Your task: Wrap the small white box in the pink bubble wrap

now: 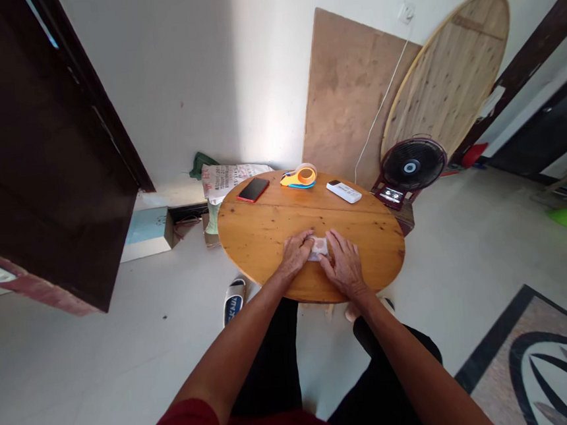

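Observation:
A small whitish wrapped packet (319,247) with a pinkish patch lies on the round wooden table (260,231), near its front edge. My left hand (296,252) grips the packet's left side, fingers curled and thumb against it. From the right, my right hand (343,260) holds the other side, with the thumb at the packet's lower edge and the fingers along its right end. What the packet contains cannot be made out.
Toward the table's back are a red-edged phone (254,189), an orange tape dispenser (300,176) and a white remote control (344,191). An electric fan (412,165) stands behind the right edge. Boards (352,87) lean on the wall; a box (147,234) sits left.

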Motion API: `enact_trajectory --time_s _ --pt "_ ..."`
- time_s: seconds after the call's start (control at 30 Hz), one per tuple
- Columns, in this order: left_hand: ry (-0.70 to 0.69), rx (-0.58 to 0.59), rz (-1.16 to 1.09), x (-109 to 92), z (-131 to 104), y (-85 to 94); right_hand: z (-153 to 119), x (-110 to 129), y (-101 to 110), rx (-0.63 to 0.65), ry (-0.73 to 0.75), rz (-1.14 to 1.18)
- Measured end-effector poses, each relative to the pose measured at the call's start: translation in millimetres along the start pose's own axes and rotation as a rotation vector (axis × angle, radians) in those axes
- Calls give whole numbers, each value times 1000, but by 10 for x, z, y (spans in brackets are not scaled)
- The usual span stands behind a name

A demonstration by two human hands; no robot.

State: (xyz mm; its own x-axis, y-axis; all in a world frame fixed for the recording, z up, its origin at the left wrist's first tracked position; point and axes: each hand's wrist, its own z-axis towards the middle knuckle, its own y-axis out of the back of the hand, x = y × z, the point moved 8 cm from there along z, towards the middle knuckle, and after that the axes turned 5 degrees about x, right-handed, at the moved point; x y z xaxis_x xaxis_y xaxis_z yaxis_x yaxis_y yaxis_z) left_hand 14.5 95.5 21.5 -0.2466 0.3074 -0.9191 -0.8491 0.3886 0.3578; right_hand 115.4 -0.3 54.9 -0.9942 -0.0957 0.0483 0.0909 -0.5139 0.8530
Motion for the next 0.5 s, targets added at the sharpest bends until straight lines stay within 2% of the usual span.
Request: enact_trajectory --time_s 0.23,0.5 --pt "-37 -30 -64 17 -10 28 2 35 38 -7 31 15" --pt "-72 -33 -6 4 -16 2 0 22 -16 31 35 -33"
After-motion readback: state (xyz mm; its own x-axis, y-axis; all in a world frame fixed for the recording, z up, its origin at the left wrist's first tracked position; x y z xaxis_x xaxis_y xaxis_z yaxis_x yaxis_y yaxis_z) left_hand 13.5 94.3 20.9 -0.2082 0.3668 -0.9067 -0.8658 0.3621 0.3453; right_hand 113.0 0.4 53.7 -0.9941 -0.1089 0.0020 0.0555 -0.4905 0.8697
